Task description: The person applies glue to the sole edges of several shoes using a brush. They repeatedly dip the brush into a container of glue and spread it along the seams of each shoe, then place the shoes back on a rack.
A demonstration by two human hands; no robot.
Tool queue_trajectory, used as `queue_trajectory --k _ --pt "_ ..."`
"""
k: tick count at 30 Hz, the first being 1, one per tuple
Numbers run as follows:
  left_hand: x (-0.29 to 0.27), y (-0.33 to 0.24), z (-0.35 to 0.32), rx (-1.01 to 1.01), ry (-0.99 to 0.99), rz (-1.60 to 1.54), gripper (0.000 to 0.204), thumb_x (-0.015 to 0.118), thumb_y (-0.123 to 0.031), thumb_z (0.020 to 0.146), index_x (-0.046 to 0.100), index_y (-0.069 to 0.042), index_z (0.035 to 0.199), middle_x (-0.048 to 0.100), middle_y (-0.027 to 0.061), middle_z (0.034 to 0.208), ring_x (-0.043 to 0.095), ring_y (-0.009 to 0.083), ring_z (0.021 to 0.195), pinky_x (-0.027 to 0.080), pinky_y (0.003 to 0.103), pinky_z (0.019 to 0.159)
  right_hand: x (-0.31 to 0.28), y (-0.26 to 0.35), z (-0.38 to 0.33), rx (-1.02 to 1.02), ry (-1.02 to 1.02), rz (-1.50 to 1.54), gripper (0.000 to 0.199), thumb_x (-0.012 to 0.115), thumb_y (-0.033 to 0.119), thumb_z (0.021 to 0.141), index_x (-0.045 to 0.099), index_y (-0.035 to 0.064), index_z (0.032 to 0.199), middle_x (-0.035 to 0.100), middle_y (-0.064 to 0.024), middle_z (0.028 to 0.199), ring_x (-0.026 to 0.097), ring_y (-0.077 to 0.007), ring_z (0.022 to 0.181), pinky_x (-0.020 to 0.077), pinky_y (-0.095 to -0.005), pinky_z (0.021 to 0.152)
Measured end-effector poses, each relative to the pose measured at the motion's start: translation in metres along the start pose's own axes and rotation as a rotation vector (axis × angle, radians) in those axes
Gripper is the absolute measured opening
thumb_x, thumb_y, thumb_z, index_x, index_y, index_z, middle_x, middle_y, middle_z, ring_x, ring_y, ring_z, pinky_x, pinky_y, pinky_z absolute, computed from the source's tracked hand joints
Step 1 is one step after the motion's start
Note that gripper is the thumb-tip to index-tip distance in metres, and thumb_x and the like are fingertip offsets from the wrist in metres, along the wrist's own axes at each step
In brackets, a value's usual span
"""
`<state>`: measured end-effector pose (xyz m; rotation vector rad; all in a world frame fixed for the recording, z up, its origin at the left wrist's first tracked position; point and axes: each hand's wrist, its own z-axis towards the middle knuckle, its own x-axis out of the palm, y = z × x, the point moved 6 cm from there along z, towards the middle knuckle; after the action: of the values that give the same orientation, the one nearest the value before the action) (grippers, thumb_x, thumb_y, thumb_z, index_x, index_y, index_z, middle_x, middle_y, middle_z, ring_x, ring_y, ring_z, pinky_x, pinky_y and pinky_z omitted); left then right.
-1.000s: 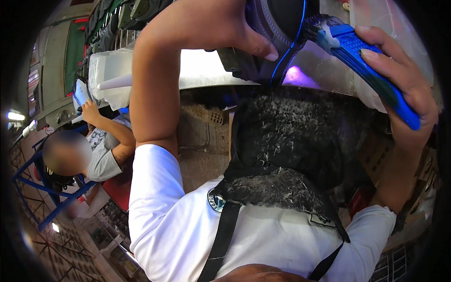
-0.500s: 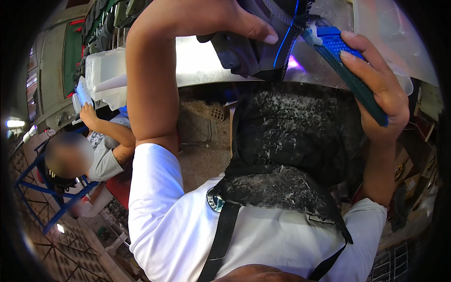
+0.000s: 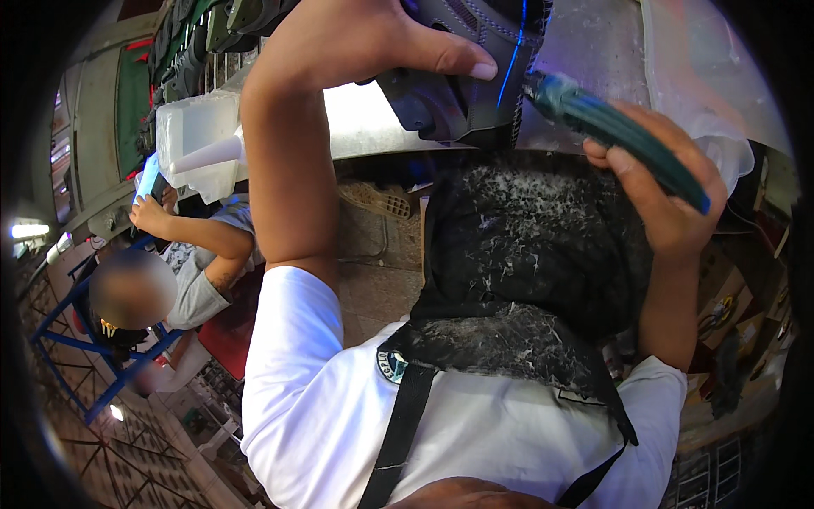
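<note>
Left hand (image 3: pixel 360 41) clasps shoe (image 3: pixel 490 100), most fingers hidden; right hand (image 3: pixel 666 174) pinches brush (image 3: pixel 627 131), right of shoe. Slack clasp could let shoe twist.

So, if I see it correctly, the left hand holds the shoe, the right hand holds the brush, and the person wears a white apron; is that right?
Not quite: the apron is black, flecked with pale bits, as the head view shows. The left hand does hold the shoe, and the right hand the brush.
</note>
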<state>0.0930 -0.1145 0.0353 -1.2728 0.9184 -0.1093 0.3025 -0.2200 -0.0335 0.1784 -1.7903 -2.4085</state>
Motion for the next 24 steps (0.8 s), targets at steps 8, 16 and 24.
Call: queue_trajectory --k 8,16,24 --pt "-0.011 0.026 0.007 0.135 0.009 -0.096 0.130 0.100 -0.017 0.057 0.020 0.006 0.156 0.051 0.0178 0.144 0.050 0.0242 0.131 0.041 0.037 0.113 -0.004 -0.003 0.010 -0.020 -0.140 0.139 0.030 0.061 -0.002 0.094 0.061 -0.0181 0.120 0.073 -0.0257 0.097 0.075 -0.0302 0.087 0.0635 -0.0401 0.081" --pt "-0.005 -0.006 -0.002 -0.046 -0.026 -0.008 0.130 0.101 -0.018 0.056 0.022 0.006 0.156 0.053 0.0173 0.142 0.051 0.0250 0.130 0.041 0.037 0.113 -0.001 0.003 0.015 -0.033 -0.157 0.193 0.026 0.059 -0.002 0.094 0.063 -0.0164 0.116 0.073 -0.0251 0.095 0.075 -0.0315 0.085 0.0638 -0.0410 0.080" --pt "-0.007 0.020 -0.041 -0.055 -0.212 0.114 0.111 0.102 -0.024 0.055 0.042 0.000 0.145 0.062 0.0139 0.131 0.061 0.0240 0.120 0.048 0.039 0.104 -0.054 0.044 -0.015 0.020 -0.259 0.196 0.047 0.059 0.024 0.101 0.056 -0.0163 0.125 0.071 -0.0238 0.096 0.073 -0.0264 0.077 0.0621 -0.0344 0.067"
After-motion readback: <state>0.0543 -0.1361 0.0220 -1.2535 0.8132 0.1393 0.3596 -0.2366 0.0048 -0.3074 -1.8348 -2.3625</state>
